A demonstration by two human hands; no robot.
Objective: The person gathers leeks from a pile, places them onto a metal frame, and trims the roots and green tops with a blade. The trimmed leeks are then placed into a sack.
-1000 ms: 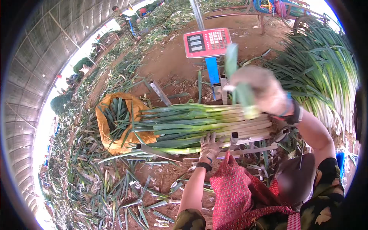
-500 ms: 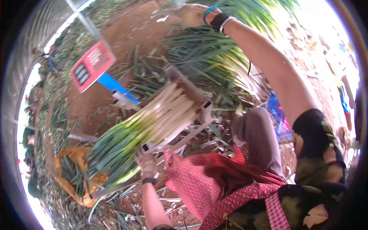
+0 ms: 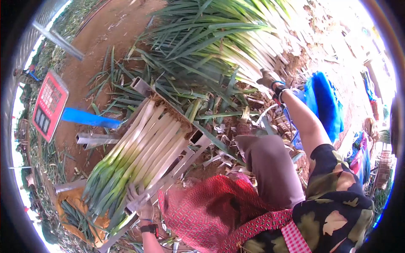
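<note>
Tugging could tear the overlapping piled leeks; whether the right hand or left hand grips anything is unclear.

"What lies on our rack?"

"Leeks, side by side, roots at its right end, leaves running over its left end beside the sack."

"And around it?"

"We have the scale display beyond its far edge, a leek heap past its right end with our right hand near the stems, our left hand at its near edge."
</note>
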